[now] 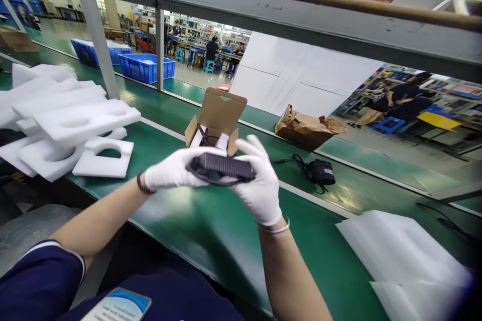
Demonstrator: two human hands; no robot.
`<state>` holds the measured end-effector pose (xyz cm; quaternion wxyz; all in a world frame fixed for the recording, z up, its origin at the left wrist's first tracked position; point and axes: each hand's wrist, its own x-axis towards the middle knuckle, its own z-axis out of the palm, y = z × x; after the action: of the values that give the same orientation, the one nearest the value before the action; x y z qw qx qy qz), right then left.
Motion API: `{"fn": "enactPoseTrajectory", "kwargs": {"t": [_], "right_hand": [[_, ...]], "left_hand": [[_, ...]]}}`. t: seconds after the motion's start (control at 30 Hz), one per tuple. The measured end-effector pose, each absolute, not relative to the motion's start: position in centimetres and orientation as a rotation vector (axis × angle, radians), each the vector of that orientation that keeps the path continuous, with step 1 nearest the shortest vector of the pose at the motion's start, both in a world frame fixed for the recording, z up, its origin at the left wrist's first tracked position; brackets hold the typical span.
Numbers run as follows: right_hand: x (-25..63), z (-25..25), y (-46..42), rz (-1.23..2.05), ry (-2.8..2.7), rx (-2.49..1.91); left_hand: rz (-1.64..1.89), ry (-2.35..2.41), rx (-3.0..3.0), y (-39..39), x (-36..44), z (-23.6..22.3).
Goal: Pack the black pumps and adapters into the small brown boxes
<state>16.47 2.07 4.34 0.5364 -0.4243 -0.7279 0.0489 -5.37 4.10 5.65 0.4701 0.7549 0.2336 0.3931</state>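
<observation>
Between my gloved hands is a black ribbed device (226,166), slightly blurred, with what looks like a dark cable curving along its near side. My left hand (175,168) grips its left end, and my right hand (259,183) closes around the right end with some fingers raised. Just behind the hands stands an open cardboard box (223,109), its lid up. White foam and a black cable show inside; the hands partly hide the box's front. A second black device (320,172) with a cable lies farther right on the green work surface (301,230).
Stacked white foam pieces (86,118) with cutouts sit at left, with one foam block (103,157) nearer. More foam sheets (402,246) lie at right. Behind are a brown paper-lined carton (309,129) and a blue bin (146,68). A metal post (94,30) rises at left.
</observation>
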Motion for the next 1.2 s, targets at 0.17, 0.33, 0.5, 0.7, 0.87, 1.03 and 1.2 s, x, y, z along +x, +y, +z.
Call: {"fn": "enactPoseTrajectory", "kwargs": {"t": [0.17, 0.33, 0.5, 0.7, 0.87, 1.03, 1.2], "right_hand": [[16.9, 8.8, 7.2, 0.380, -1.261, -0.923], [19.4, 13.1, 9.5, 0.583, -1.309, -0.888], [21.9, 14.5, 7.9, 0.588, -1.452, -1.185], [21.3, 14.2, 7.3, 1.029, -1.580, -1.204], [20.0, 14.3, 8.3, 1.106, -1.620, -1.094], [18.7, 13.7, 12.1, 0.286, -2.022, -1.505], [14.7, 11.1, 16.0, -0.372, -2.787, -1.713]], "left_hand": [[0.243, 0.924, 2.634, 13.6, -5.5, 7.8], [-0.283, 1.295, 2.918, 17.1, -3.0, 4.2], [-0.145, 1.306, 2.862, 15.4, -3.4, 2.7], [0.277, 1.468, 2.782, 12.9, -3.1, 4.1], [0.155, 1.296, 2.900, 14.7, -1.2, 4.6], [-0.349, 1.202, 2.602, 13.9, 0.0, 3.3], [-0.244, 1.180, 2.690, 10.2, 0.8, 2.6]]}}
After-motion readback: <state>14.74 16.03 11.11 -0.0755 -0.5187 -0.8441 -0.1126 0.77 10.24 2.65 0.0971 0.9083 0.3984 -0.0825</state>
